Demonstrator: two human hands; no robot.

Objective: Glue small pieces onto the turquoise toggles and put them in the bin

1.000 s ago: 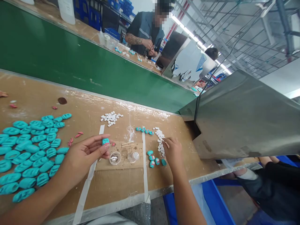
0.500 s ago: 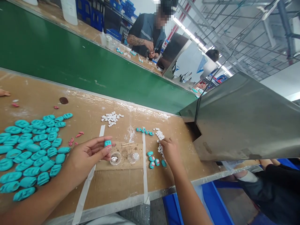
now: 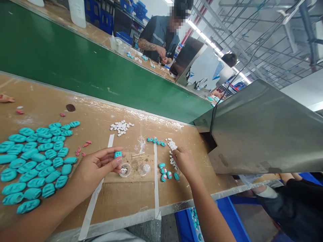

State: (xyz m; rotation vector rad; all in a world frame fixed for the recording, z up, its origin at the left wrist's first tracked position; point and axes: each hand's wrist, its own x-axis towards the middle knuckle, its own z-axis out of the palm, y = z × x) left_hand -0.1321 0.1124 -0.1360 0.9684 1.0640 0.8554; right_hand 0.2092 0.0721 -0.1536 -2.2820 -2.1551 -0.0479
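Note:
My left hand (image 3: 101, 164) is closed, pinching a small teal moulded piece (image 3: 117, 154) between thumb and fingers above the work board. My right hand (image 3: 185, 163) reaches down to a line of small white pieces (image 3: 172, 145), fingertips together among them; whatever they pinch is hidden. Just left of it lie several teal pieces with pink and white parts (image 3: 164, 177). A row of similar small pieces (image 3: 156, 141) lies farther back. Below my left hand stands a clear round cup (image 3: 125, 170), with a second clear container (image 3: 144, 169) beside it and thin wooden sticks (image 3: 138, 155) behind.
Many teal moulded pieces (image 3: 32, 183) cover the table's left side, near small pink bits (image 3: 87, 144). Another white pile (image 3: 121, 127) lies behind. A green partition (image 3: 101, 80) borders the back, a metal housing (image 3: 262, 131) the right. A co-worker (image 3: 161, 40) works across; another person's hand (image 3: 6, 98) shows far left.
The view has shifted slightly. My left hand still holds the teal piece, now turned a little. My right hand stays at the white pieces. The hand at far left reaches farther into view.

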